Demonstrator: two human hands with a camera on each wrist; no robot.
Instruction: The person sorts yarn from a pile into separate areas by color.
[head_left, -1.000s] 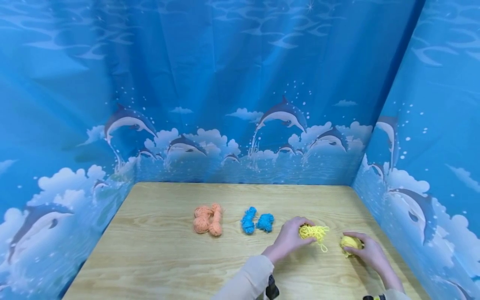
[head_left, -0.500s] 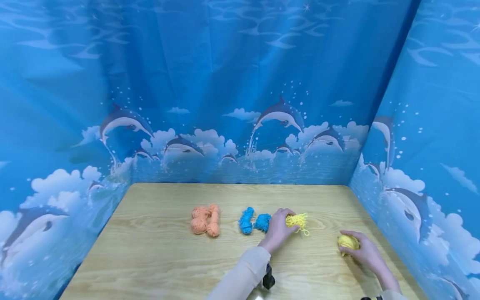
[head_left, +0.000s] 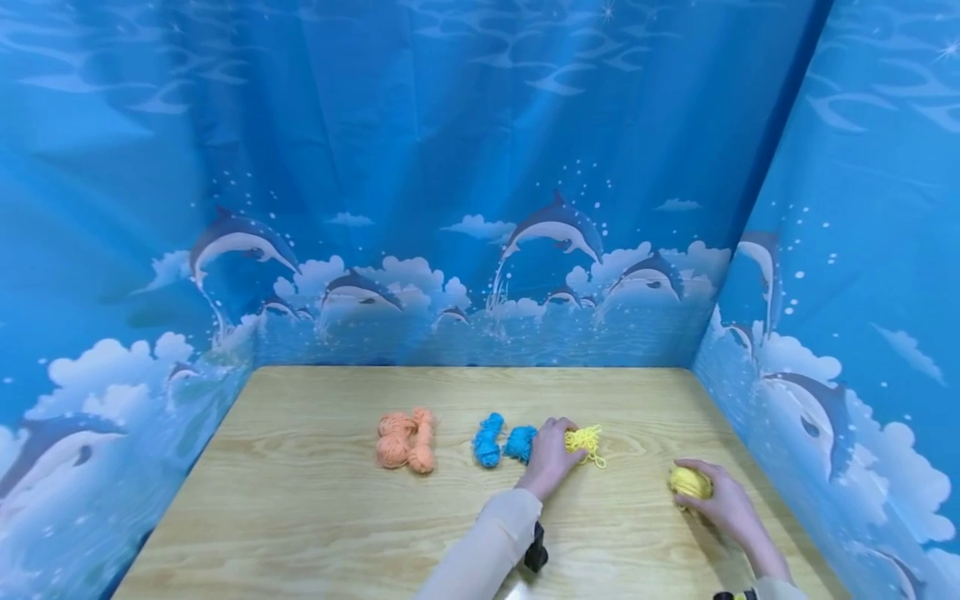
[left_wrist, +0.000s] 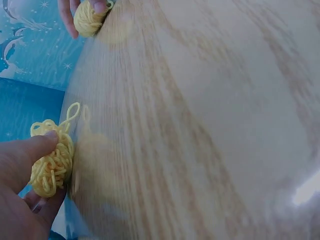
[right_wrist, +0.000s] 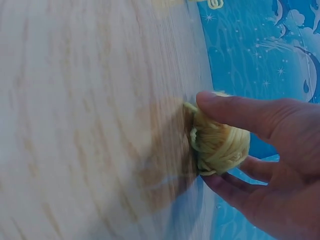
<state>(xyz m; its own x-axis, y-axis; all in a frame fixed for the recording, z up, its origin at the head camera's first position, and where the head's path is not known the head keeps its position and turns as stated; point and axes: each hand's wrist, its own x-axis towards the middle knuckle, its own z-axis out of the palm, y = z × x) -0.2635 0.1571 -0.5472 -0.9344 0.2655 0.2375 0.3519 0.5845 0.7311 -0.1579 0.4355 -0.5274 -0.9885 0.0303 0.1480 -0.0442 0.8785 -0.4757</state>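
Note:
My left hand [head_left: 550, 460] grips a loose, loopy bundle of bright yellow yarn [head_left: 583, 443], just right of the blue yarn. In the left wrist view the thumb presses one side of this bundle [left_wrist: 52, 162] and the fingers curl under the other, right at the tabletop. Farther right, my right hand [head_left: 727, 504] holds a paler yellow ball of yarn [head_left: 688, 483]. The right wrist view shows thumb and fingers on opposite sides of that ball [right_wrist: 222, 145], low at the table surface.
Two blue yarn bundles, an upright one [head_left: 488, 440] and a rounder one [head_left: 520, 442], lie left of my left hand. Farther left sit peach yarn balls [head_left: 393, 440] beside a long peach bundle [head_left: 422, 442]. A dolphin-print curtain [head_left: 450, 208] surrounds the wooden table [head_left: 315, 517].
My left hand has carried the bright yellow bundle leftward and slightly back, up beside the blue yarn. The right hand stays on its yellow ball. The head view has shifted a little.

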